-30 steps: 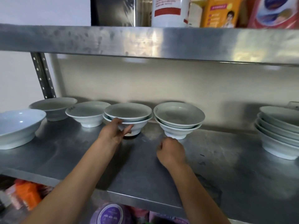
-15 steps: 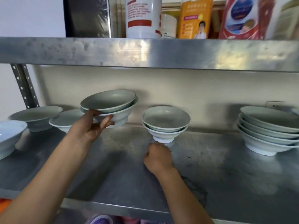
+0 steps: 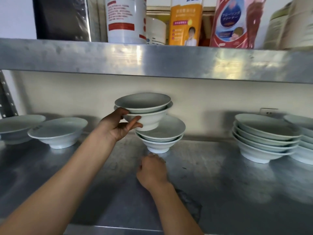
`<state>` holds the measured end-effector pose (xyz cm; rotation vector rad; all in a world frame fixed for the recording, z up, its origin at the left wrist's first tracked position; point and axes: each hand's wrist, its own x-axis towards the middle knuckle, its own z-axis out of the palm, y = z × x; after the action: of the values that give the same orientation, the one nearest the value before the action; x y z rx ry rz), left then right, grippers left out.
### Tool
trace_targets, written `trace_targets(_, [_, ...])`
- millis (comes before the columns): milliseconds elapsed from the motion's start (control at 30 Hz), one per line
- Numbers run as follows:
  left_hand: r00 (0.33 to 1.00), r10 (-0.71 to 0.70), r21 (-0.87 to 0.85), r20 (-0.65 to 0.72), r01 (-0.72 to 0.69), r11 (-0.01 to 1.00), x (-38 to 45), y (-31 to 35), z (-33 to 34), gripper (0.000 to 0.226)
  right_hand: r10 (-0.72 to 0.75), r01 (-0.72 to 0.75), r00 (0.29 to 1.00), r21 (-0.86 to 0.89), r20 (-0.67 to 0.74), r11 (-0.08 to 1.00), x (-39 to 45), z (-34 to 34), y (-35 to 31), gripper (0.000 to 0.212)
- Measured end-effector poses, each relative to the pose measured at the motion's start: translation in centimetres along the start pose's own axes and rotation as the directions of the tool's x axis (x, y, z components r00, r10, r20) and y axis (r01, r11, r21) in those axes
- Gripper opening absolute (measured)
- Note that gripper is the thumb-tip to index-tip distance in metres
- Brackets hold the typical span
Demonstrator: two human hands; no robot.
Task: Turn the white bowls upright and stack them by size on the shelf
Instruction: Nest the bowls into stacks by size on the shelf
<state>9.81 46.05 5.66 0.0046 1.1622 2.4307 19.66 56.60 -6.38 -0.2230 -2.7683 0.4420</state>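
L hand (image 3: pixel 118 127) is clamped on 2 nested bowls (image 3: pixel 144 112), held up over a 2-bowl pile (image 3: pixel 160 136), prob. so they can be set in it | R hand (image 3: pixel 151 170) is curled shut, empty, rested on shelf (image 3: pixel 228 192) by pile foot | bowls: white, smooth, round, wide rims, small feet | shelf: shiny scuffed metal
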Motion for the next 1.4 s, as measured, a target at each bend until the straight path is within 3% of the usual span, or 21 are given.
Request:
trace_targets(200, [0.999,-0.035,0.093,0.006,0.035,0.995,2.0,-1.7,0.9,0.050,0.041,-0.041,0.999,0.085,-0.003,0.995,0.3,0.0,0.2,0.024])
trace_targets(433, [0.999,-0.021,0.328,0.037,0.007,0.945,3.5,-2.3,0.1,0.036,0.096,-0.093,0.995,0.172,-0.013,0.981,0.8,0.4,0.3,0.027])
trace_targets(567, [0.998,0.057,0.372,0.021,-0.061,0.926,4.3,-1.6,-0.7,0.041,0.103,-0.101,0.995,0.204,-0.001,0.974,0.7,0.2,0.5,0.025])
trace_targets(733, [0.989,0.139,0.411,-0.048,-0.108,0.905,4.0,-2.1,-1.3,0.030,0.144,-0.151,0.989,0.269,0.042,0.951,0.3,-0.5,0.5,0.022])
trace_targets(833, [0.990,0.132,0.411,-0.054,-0.098,0.906,3.8,-2.9,-1.2,0.026,0.227,-0.234,0.972,0.352,0.062,0.906,-0.2,-1.1,0.9,0.017])
trace_targets(1033, [0.976,0.215,0.472,-0.022,-0.180,0.863,3.1,-4.0,-1.7,0.011,0.418,-0.341,0.904,0.437,-0.091,0.832,-0.4,-2.1,2.3,0.025])
trace_targets(1200, [0.935,0.355,0.520,-0.017,-0.295,0.802,1.7,-4.7,-3.6,0.012,0.397,-0.346,0.916,0.388,-0.059,0.854,-0.8,-1.8,2.0,0.025])
trace_targets(1400, [0.892,0.452,0.630,-0.013,-0.343,0.696,-1.6,-4.1,-7.2,0.011,0.297,-0.246,0.954,0.435,-0.051,0.866,-0.7,-1.2,-0.1,0.019])
